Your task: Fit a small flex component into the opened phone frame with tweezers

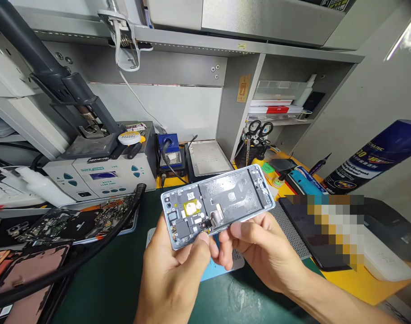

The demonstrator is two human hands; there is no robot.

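Observation:
Between both hands, above the bench, is an opened smartphone frame (232, 198), tilted with its inner side towards me. Its bare battery bay shows on the right half. White thermal paste (192, 207) sits on a yellow-edged patch on the left half, and a bent flex cable (217, 217) sticks up near the lower edge. My left hand (178, 265) grips the left end, thumb on the lower edge. My right hand (259, 243) holds the lower right edge between thumb and fingers; its fingertips are partly hidden behind the frame.
A green mat (235, 297) covers the bench. At left stand a hot-air station (104, 175) with a black hose (124, 225) and opened devices (100, 216). A blue soldering station (168, 148) is behind. To the right are a dark phone (300, 234) and a spray can (374, 157).

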